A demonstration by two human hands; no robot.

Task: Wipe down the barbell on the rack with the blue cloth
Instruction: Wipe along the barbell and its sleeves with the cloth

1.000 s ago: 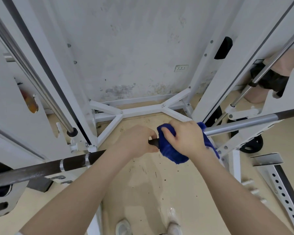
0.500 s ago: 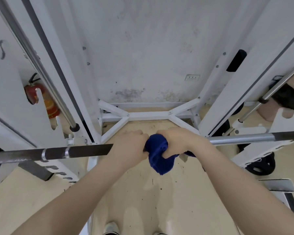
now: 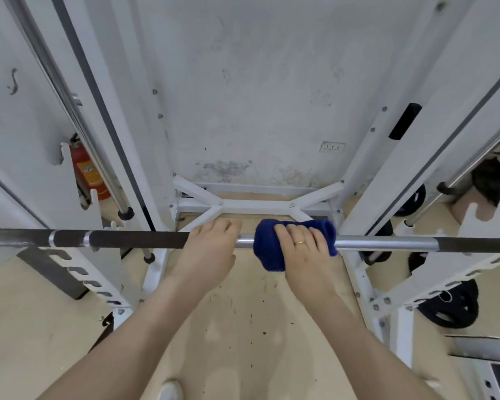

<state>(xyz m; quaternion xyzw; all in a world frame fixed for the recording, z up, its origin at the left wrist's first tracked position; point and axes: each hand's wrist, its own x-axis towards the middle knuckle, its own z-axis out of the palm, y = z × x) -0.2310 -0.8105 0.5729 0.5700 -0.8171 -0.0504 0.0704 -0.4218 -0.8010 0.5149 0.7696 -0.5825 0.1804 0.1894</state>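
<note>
- Left hand [image 3: 211, 249]: grips bar [image 3: 127, 239] bare, steadying it.
- Right hand [image 3: 303, 252]: clasps cloth [image 3: 267, 246] round bar, just beside my left, for all-round contact.

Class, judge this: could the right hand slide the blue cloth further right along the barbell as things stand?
Probably yes: the right hand wraps the blue cloth round the barbell, whose rightward stretch looks bare.

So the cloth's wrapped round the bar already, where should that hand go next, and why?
Probably slide the right hand and the blue cloth rightward along the barbell. The cloth is wrapped round the shiny middle, the left hand grips the bar just beside it, and the bare stretch to the right lies open.
</note>
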